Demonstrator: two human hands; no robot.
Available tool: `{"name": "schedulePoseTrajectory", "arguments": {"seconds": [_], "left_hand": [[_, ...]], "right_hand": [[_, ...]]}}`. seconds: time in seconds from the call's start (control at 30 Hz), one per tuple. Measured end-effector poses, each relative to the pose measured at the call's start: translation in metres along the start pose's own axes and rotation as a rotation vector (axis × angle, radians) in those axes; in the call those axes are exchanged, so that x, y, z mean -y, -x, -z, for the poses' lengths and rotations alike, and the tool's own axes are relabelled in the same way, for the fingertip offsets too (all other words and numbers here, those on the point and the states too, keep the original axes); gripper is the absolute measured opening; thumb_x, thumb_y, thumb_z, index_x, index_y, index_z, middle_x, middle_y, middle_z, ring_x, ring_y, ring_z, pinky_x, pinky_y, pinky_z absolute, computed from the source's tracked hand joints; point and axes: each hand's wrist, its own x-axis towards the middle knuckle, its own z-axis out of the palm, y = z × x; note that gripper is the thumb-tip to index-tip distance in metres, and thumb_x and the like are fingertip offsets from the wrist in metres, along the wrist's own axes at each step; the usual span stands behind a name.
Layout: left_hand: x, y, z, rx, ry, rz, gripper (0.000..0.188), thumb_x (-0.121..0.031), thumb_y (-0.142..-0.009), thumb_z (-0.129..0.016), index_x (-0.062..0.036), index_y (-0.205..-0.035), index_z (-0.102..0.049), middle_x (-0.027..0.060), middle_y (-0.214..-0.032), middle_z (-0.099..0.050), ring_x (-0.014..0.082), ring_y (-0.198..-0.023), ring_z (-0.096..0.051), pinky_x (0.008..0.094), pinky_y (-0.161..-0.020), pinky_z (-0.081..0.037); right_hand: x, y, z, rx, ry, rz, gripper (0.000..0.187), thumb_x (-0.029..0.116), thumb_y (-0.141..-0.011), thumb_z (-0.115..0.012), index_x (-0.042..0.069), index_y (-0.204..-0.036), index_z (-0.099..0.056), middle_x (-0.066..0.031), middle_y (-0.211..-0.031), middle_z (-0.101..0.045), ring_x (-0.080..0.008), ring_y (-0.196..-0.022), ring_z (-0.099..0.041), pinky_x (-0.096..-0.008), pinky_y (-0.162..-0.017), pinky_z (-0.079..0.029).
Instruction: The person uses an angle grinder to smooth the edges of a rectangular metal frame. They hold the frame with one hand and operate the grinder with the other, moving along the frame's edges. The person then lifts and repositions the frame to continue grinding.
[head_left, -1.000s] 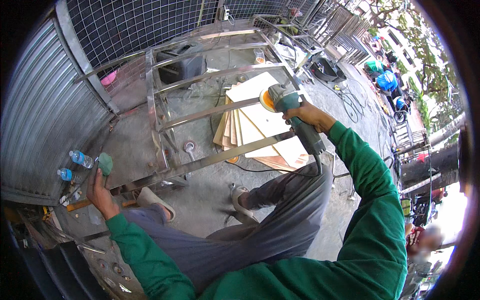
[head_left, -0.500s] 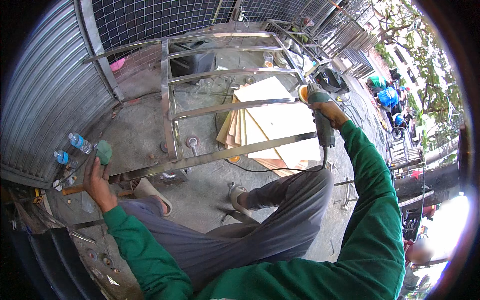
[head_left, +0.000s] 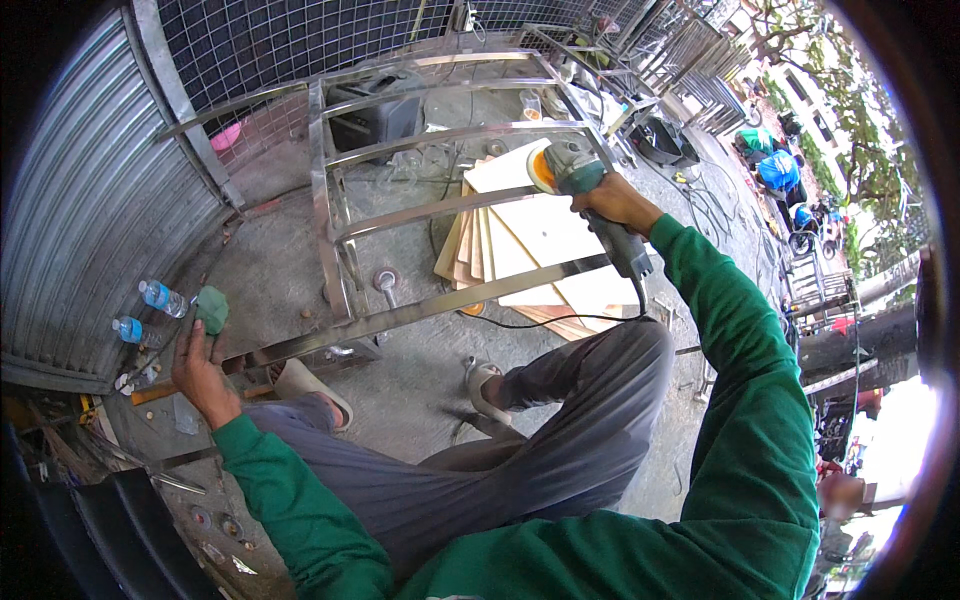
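My right hand (head_left: 618, 203) grips an angle grinder (head_left: 622, 248) by its body. The grinder's orange buffing wheel (head_left: 543, 168) is at the right part of a curved crossbar; whether it touches the metal I cannot tell. That bar belongs to a shiny metal frame (head_left: 430, 312) of several bars, lying in front of my legs. At the frame's near left end, my left hand (head_left: 205, 378) holds a rough green lump (head_left: 211, 310), like polishing compound, at its fingertips. The palm is beside the end of the nearest bar.
Fanned-out pale boards (head_left: 560, 235) lie beneath the frame's right side. The grinder's black cord (head_left: 540, 325) loops near my right knee. Two water bottles (head_left: 162, 297) stand by the corrugated metal wall (head_left: 80, 200). A black bin (head_left: 375, 115) sits behind the bars. People (head_left: 778, 172) are far right.
My right hand has moved the grinder left, and its wheel is now farther in along the crossbar. My left hand stays by the bar's end with the green lump.
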Motion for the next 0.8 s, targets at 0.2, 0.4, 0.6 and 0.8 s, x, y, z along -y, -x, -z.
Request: {"name": "schedulePoseTrajectory", "arguments": {"seconds": [0.2, 0.4, 0.6, 0.8], "left_hand": [[-0.003, -0.001, 0.006, -0.003, 0.006, -0.060, 0.039, -0.011, -0.097, -0.068, 0.0087, -0.130, -0.062, 0.0179, -0.130, -0.065, 0.0292, -0.114, -0.068, 0.0400, -0.094, -0.063], [0.002, -0.003, 0.013, 0.035, 0.055, -0.107, 0.041, -0.015, -0.098, -0.069, 0.0080, -0.131, -0.062, 0.0194, -0.131, -0.063, 0.0304, -0.114, -0.066, 0.0395, -0.093, -0.062], [0.013, -0.021, 0.012, 0.038, 0.049, -0.090, 0.042, -0.013, -0.097, -0.070, 0.0079, -0.132, -0.061, 0.0198, -0.130, -0.062, 0.0308, -0.115, -0.065, 0.0397, -0.093, -0.063], [0.013, -0.017, 0.001, 0.052, -0.061, -0.134, 0.040, -0.013, -0.098, -0.069, 0.0079, -0.132, -0.062, 0.0187, -0.129, -0.063, 0.0311, -0.117, -0.064, 0.0405, -0.093, -0.062]], "right_hand": [[-0.030, 0.001, 0.027, -0.097, -0.189, -0.202, 0.026, 0.017, -0.080, -0.080, -0.004, -0.089, -0.069, -0.0088, -0.077, -0.068, -0.0191, -0.060, -0.066, -0.0350, -0.055, -0.057], [-0.062, 0.002, 0.056, -0.194, -0.228, -0.280, 0.027, 0.019, -0.080, -0.081, -0.004, -0.090, -0.071, -0.0096, -0.079, -0.069, -0.0196, -0.062, -0.069, -0.0344, -0.055, -0.058], [-0.040, 0.013, 0.040, -0.117, -0.173, -0.228, 0.022, 0.016, -0.080, -0.079, -0.003, -0.088, -0.070, -0.0083, -0.078, -0.068, -0.0172, -0.063, -0.066, -0.0341, -0.056, -0.055], [0.017, -0.005, -0.028, -0.002, -0.039, -0.009, 0.026, 0.018, -0.077, -0.081, -0.006, -0.082, -0.072, -0.0072, -0.073, -0.070, -0.0164, -0.062, -0.066, -0.0327, -0.058, -0.055]]}}
